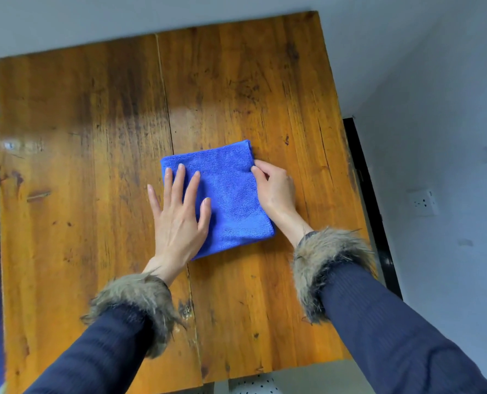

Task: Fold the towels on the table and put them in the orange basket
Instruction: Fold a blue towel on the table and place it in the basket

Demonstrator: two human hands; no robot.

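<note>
Towel, blue, folded to a rough square, lies flat on the bench, a bit right of the bench's centre seam & nearer the near edge than the far one. All places below are given rel. to the towel.

Nearest: two dark sleeves w/ fur cuffs reach in from the near side. Left hand lies flat on the towel's near-left part, fingers spread apart, palm down, gripping nothing. Prob. there to pin the layers so the fold doesn't spring open or slide on the smooth wood. Little finger hangs off the left edge onto bare bench.

Right hand sits at the towel's right edge, fingers curled together, tips touching the edge near the far-right corner. Looks like a pinch on the edge, but can't tell if cloth is actually clamped between fingers or just pressed. Likely squaring the edge or readying another fold over toward the left hand.

Far side of the towel: bare bench only, no other towels in view. Orange basket not in view, so can't say where the towel must go. Beyond the bench's right edge, well apart from the towel, a wall socket.

Judgement: fold about done or one more to go; drop-off not yet begun.
</note>
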